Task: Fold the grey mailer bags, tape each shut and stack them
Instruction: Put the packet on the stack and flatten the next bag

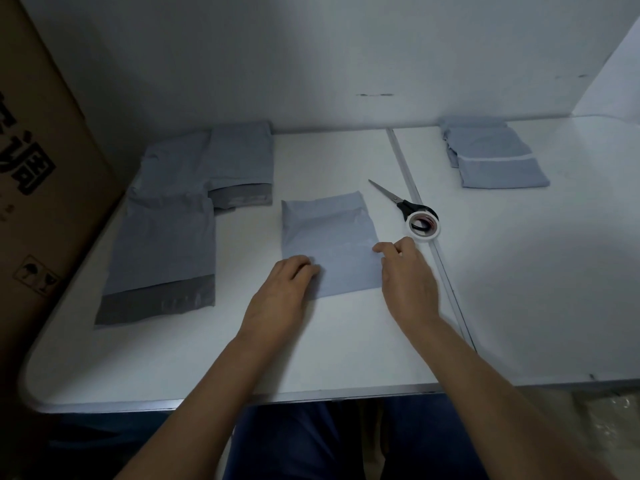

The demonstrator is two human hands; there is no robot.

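Head view showed my two hands on a folded bag point(329, 244) lying flat in the middle of the white worktop point(346, 348). My left hand point(284, 289) rested on the bag's near left corner, fingers point(304, 268) curled down against the plastic; I could not tell whether they gripped it or only pressed. My right hand point(408, 278) sat at the bag's right edge, its fingers point(384, 247) bent and pinching that edge. The rest of the bag stretched away from both hands.

Just beyond my right hand stood a tape roll point(423, 226), touching the black handles of the scissors point(398, 200), whose blades pointed away to the left. Unfolded bags point(166, 237) lay overlapping on the left, next to a cardboard box point(41, 168). A stack point(495, 157) of folded bags sat far right, well apart from my hands, past the seam point(415, 199) in the worktop.
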